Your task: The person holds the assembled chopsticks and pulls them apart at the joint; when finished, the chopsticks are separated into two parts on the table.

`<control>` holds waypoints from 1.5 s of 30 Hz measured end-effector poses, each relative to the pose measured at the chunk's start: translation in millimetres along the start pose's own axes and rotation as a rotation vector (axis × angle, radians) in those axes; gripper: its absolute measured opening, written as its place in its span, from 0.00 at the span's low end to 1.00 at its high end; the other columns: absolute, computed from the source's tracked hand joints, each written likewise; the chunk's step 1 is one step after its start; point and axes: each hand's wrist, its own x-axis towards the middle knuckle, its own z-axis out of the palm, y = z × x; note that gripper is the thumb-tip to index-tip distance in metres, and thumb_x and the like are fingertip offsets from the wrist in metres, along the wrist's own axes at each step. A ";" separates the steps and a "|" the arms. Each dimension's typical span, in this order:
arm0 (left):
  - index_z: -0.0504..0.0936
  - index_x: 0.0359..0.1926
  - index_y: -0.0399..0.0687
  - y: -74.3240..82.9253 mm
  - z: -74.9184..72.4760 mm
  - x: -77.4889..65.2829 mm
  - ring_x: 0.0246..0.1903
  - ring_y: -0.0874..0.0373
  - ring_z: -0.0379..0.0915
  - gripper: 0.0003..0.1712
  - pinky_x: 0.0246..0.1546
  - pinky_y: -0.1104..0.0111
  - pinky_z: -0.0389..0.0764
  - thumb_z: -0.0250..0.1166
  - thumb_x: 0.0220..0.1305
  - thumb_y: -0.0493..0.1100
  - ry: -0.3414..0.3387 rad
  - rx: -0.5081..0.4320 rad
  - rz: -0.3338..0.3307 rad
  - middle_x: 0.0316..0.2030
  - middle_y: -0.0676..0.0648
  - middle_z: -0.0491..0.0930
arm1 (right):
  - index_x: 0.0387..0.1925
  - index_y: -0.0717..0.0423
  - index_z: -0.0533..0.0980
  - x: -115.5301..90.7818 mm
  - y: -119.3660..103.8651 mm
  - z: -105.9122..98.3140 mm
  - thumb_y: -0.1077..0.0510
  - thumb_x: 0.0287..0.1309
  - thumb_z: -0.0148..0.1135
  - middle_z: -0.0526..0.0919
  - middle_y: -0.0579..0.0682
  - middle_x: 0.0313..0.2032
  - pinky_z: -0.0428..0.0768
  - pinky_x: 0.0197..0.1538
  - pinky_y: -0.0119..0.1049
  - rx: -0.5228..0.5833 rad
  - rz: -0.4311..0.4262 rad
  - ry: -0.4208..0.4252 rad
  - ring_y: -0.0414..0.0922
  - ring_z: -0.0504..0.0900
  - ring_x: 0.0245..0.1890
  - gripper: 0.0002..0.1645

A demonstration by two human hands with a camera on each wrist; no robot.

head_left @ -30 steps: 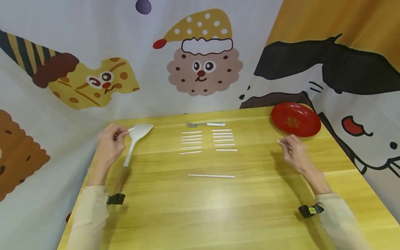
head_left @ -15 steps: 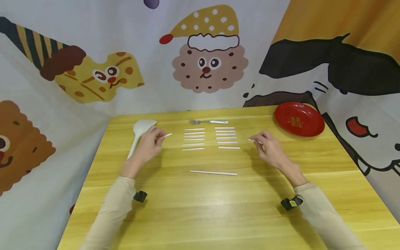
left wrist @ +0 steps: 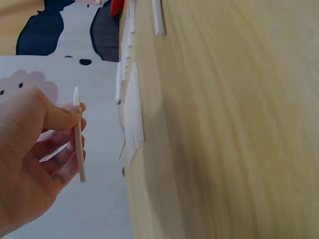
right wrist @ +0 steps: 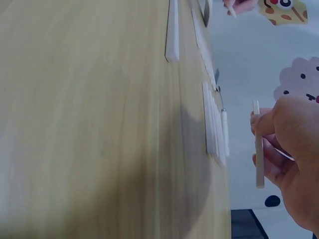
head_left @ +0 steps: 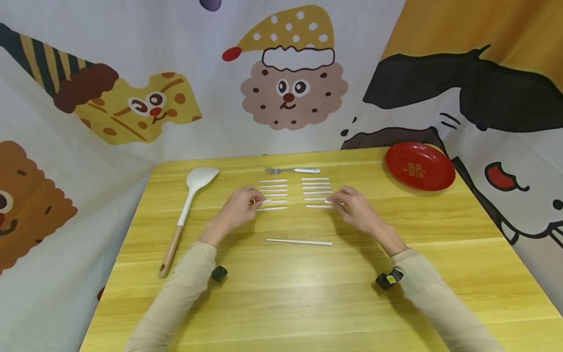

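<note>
My left hand (head_left: 239, 208) pinches a short, thin white stick (left wrist: 79, 149) between thumb and fingertips, above the left column of similar white sticks (head_left: 273, 186). In the left wrist view one end of the held stick is narrower. My right hand (head_left: 357, 210) pinches another short stick (right wrist: 259, 154) over the right-hand column of sticks (head_left: 315, 187). Both wrist views show the held sticks raised off the table. A longer white stick (head_left: 299, 242) lies crosswise nearer me, between the hands. Fingers partly cover the lower sticks of each column.
Behind the columns lies a fork (head_left: 292, 170) with a white handle. A white turner with a wooden handle (head_left: 190, 195) rests at the left. At the back right sits a red plate (head_left: 420, 166). A printed cloth (head_left: 211, 132) hangs behind the wooden table (head_left: 290, 303).
Both hands have moved inward, each carrying its stick: the left from over the turner, the right from in front of the red plate. Sticks on the table stay in place.
</note>
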 end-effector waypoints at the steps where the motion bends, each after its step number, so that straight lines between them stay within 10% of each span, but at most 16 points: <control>1: 0.87 0.47 0.38 0.2 2.4 1.6 0.39 0.54 0.79 0.11 0.40 0.64 0.83 0.63 0.66 0.30 -0.012 0.006 0.004 0.41 0.45 0.83 | 0.40 0.61 0.85 1.3 -0.8 2.2 0.73 0.56 0.68 0.83 0.53 0.35 0.83 0.36 0.40 0.007 0.003 -0.012 0.46 0.81 0.35 0.11; 29: 0.89 0.41 0.43 1.1 42.8 13.9 0.34 0.59 0.75 0.11 0.36 0.71 0.80 0.65 0.63 0.27 -0.141 0.059 0.136 0.32 0.47 0.81 | 0.43 0.63 0.84 8.2 -14.6 39.3 0.75 0.57 0.65 0.85 0.55 0.39 0.86 0.42 0.37 0.049 0.002 -0.209 0.47 0.83 0.37 0.13; 45: 0.88 0.46 0.43 1.4 43.8 12.8 0.35 0.60 0.75 0.12 0.38 0.69 0.81 0.63 0.67 0.28 -0.152 0.047 0.053 0.35 0.48 0.81 | 0.44 0.60 0.85 7.0 -11.7 40.5 0.73 0.58 0.65 0.85 0.53 0.39 0.86 0.42 0.35 0.029 -0.007 -0.214 0.45 0.83 0.37 0.14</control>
